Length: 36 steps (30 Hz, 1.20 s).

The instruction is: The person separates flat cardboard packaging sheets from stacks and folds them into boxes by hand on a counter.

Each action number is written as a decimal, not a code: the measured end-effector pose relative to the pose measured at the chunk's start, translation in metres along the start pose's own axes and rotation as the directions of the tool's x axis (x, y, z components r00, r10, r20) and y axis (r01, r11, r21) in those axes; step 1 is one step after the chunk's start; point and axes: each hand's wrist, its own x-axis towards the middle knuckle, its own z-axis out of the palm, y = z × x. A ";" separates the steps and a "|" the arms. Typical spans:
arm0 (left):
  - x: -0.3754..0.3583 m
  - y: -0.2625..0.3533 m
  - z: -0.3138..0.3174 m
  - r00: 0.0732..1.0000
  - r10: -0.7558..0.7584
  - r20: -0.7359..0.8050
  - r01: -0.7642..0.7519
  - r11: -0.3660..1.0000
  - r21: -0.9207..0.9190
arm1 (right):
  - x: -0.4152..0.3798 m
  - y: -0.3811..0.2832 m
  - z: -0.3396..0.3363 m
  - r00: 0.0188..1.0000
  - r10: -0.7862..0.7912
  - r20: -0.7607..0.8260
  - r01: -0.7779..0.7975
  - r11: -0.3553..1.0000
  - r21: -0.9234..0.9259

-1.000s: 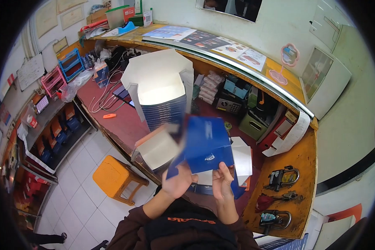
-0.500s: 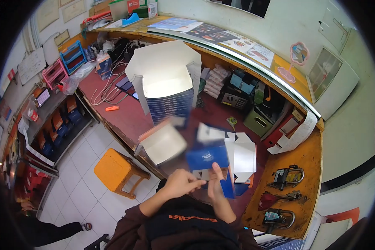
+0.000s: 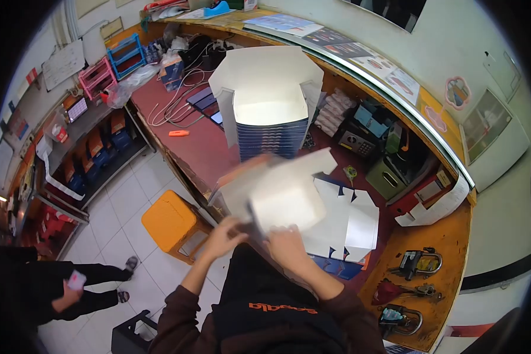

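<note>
Your right hand is bending its fingers over the near edge of a white-lined box; blur is hiding the thumb, so you cannot tell how firmly it is gripping. Taking that hand as the clock's centre, the box is lying at twelve, its open side facing up. Your left hand is hovering at nine, fingers half curled, just beside the box; whether it is pinching anything, you cannot tell. Farther out at twelve, a tall stack of nested boxes is standing on the red table. Cartons are lying between two and three, an orange marker is resting between ten and eleven, and a stool is standing near nine.
</note>
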 end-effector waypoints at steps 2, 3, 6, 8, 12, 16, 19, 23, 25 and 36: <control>-0.004 -0.021 -0.012 0.989 0.060 -0.137 -0.006 0.932 0.363 | 0.027 -0.012 -0.004 0.997 -0.013 0.073 0.013 1.000 0.012; -0.003 -0.041 -0.014 0.992 0.103 -0.076 -0.059 0.894 0.445 | 0.040 -0.016 0.001 0.993 -0.082 0.084 0.076 0.994 0.074; 0.001 -0.076 -0.006 0.991 0.134 -0.029 -0.093 0.812 0.577 | 0.071 -0.029 0.006 0.980 -0.157 0.122 0.135 0.975 0.175; 0.004 -0.086 0.000 0.990 0.136 0.043 -0.131 0.741 0.659 | 0.083 -0.027 0.011 0.973 -0.166 0.158 0.131 0.969 0.211; 0.009 -0.085 0.010 0.935 0.354 0.008 -0.272 0.704 0.656 | 0.099 -0.001 0.038 0.972 -0.097 0.214 0.055 0.980 0.192; 0.005 -0.070 0.017 0.913 0.409 -0.015 -0.306 0.707 0.637 | 0.091 0.005 0.044 0.982 -0.087 0.170 0.059 0.985 0.163; 0.006 -0.070 0.024 0.910 0.413 -0.045 -0.299 0.727 0.618 | 0.081 -0.003 0.044 0.987 0.008 0.160 -0.018 0.998 0.057; 0.008 -0.081 0.025 0.915 0.394 0.087 -0.376 0.754 0.539 | 0.074 -0.006 0.063 0.986 0.006 0.164 0.009 0.996 -0.093; 0.010 -0.085 0.026 0.912 0.392 0.121 -0.395 0.759 0.519 | 0.076 -0.007 0.065 0.986 0.009 0.165 0.013 0.992 -0.127; 0.001 -0.084 0.046 0.924 0.365 0.117 -0.365 0.746 0.558 | 0.109 0.003 0.068 0.976 0.031 0.214 -0.054 0.993 0.105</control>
